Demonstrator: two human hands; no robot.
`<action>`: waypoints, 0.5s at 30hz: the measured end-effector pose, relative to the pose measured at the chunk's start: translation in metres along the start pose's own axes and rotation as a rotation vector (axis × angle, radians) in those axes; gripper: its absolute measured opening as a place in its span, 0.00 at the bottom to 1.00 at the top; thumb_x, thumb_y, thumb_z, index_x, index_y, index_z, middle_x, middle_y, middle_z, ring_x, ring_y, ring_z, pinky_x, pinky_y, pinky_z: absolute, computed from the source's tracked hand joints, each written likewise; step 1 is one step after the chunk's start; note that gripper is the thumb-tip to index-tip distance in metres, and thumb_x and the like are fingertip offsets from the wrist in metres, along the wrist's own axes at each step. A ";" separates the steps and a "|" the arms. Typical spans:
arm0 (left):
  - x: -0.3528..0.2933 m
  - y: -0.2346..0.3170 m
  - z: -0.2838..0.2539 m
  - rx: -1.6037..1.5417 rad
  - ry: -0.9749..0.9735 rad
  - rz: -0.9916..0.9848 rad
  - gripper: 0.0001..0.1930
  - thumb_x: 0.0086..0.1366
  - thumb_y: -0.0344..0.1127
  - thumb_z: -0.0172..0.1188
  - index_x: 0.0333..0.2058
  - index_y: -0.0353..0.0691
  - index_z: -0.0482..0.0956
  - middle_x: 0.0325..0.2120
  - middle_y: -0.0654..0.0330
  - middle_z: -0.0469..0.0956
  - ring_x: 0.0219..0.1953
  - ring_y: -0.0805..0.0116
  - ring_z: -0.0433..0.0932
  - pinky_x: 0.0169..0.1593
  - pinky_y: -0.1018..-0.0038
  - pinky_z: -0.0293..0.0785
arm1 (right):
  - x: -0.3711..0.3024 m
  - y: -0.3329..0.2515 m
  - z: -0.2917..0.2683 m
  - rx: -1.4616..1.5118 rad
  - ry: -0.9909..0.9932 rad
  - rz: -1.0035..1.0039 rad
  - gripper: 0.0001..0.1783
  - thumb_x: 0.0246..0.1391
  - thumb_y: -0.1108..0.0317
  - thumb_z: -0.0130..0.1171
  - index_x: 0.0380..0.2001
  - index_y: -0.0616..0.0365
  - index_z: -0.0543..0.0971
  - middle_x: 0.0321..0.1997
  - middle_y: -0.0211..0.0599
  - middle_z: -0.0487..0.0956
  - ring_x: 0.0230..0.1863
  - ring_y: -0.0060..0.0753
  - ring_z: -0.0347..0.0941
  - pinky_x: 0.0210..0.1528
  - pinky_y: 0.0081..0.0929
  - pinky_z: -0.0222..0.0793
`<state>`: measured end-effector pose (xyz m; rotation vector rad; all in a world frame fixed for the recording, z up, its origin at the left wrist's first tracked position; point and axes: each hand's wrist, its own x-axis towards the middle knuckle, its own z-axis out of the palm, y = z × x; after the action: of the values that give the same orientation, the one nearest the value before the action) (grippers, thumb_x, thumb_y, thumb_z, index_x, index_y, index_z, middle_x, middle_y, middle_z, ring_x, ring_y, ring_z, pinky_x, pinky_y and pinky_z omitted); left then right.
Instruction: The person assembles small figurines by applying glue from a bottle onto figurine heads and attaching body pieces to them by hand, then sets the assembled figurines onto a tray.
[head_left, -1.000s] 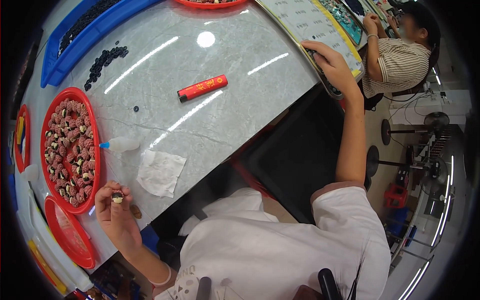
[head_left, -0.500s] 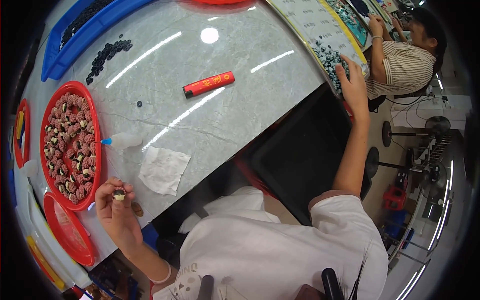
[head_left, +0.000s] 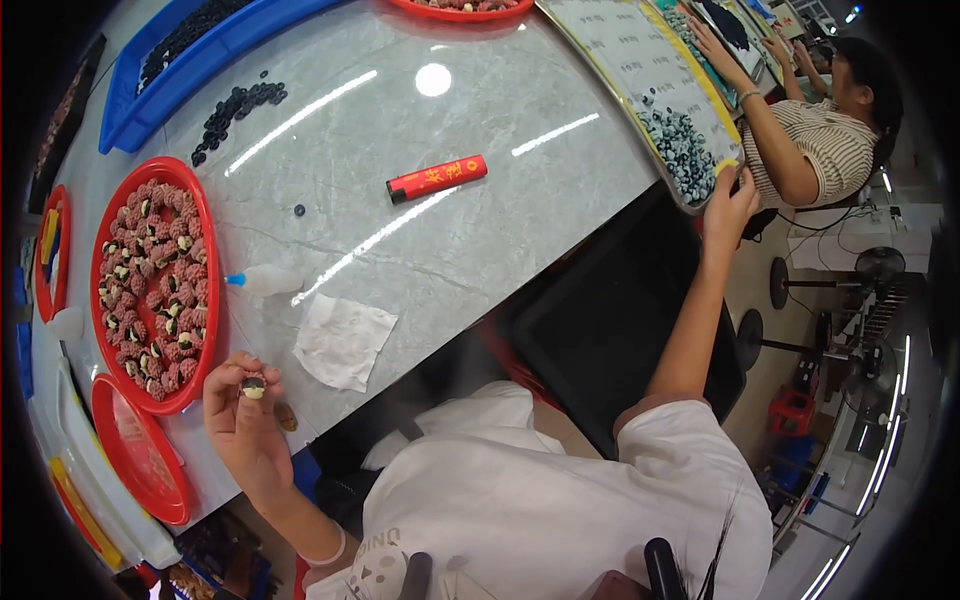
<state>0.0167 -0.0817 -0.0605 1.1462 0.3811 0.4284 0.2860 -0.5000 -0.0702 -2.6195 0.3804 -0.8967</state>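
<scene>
My left hand [head_left: 248, 430] pinches a small pink knobbly figure piece [head_left: 254, 387] with a black and cream part facing up, beside the near rim of a red basin [head_left: 212, 345]. That basin holds many similar pink pieces [head_left: 160, 270]. At the far right, my right hand [head_left: 732, 208] is closed at the near corner of a metal tray [head_left: 690, 207], its fingers curled by the rim. Inside the tray, next to those fingers, lies a heap of small dark and pale-blue beads [head_left: 680, 150]. A bit of yellow shows at the fingertips.
On the grey table lie a red lighter-shaped stick [head_left: 437, 179], a blue-tipped glue bottle [head_left: 265, 280], a white tissue [head_left: 345, 342] and small black rings [head_left: 235, 115]. A blue bin [head_left: 125, 125] stands at far left. A co-worker [head_left: 815, 150] sits on the right.
My right hand has drawn back from over the bead heap to the tray's near corner, and its fingers have curled. My left hand still pinches the pink piece. The view has shifted slightly.
</scene>
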 end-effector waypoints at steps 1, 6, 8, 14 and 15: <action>-0.001 0.004 0.000 -0.005 -0.003 0.015 0.12 0.54 0.32 0.55 0.36 0.34 0.66 0.37 0.55 0.65 0.35 0.70 0.70 0.38 0.82 0.68 | 0.003 0.009 0.003 0.209 -0.003 0.145 0.29 0.53 0.51 0.40 0.51 0.63 0.59 0.54 0.50 0.58 0.55 0.40 0.55 0.54 0.29 0.48; 0.001 0.003 0.002 0.016 0.019 -0.015 0.11 0.54 0.31 0.55 0.35 0.35 0.66 0.36 0.56 0.65 0.34 0.71 0.70 0.38 0.82 0.69 | -0.006 0.001 0.016 0.556 -0.076 0.172 0.32 0.54 0.52 0.40 0.53 0.67 0.53 0.56 0.49 0.56 0.56 0.36 0.54 0.55 0.27 0.47; -0.001 0.004 0.003 0.008 0.028 -0.011 0.11 0.53 0.31 0.55 0.35 0.35 0.66 0.35 0.56 0.65 0.34 0.71 0.70 0.38 0.82 0.69 | -0.004 0.007 0.020 0.594 -0.084 0.167 0.33 0.54 0.52 0.40 0.54 0.67 0.51 0.56 0.48 0.56 0.56 0.34 0.54 0.55 0.24 0.46; -0.002 0.003 0.004 0.000 0.023 -0.020 0.12 0.53 0.31 0.56 0.35 0.35 0.66 0.35 0.56 0.65 0.34 0.70 0.70 0.38 0.81 0.70 | 0.000 0.016 0.017 0.504 -0.151 0.154 0.34 0.53 0.51 0.40 0.54 0.67 0.51 0.57 0.49 0.54 0.58 0.38 0.50 0.57 0.26 0.43; -0.001 0.002 0.004 -0.001 0.017 -0.023 0.12 0.53 0.31 0.56 0.35 0.34 0.66 0.35 0.55 0.65 0.34 0.70 0.70 0.38 0.81 0.70 | 0.000 0.016 0.014 0.530 -0.175 0.144 0.34 0.53 0.50 0.41 0.54 0.68 0.52 0.58 0.50 0.52 0.60 0.42 0.47 0.58 0.29 0.41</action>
<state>0.0178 -0.0849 -0.0569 1.1369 0.4081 0.4181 0.2926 -0.5115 -0.0865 -2.1301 0.2404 -0.6112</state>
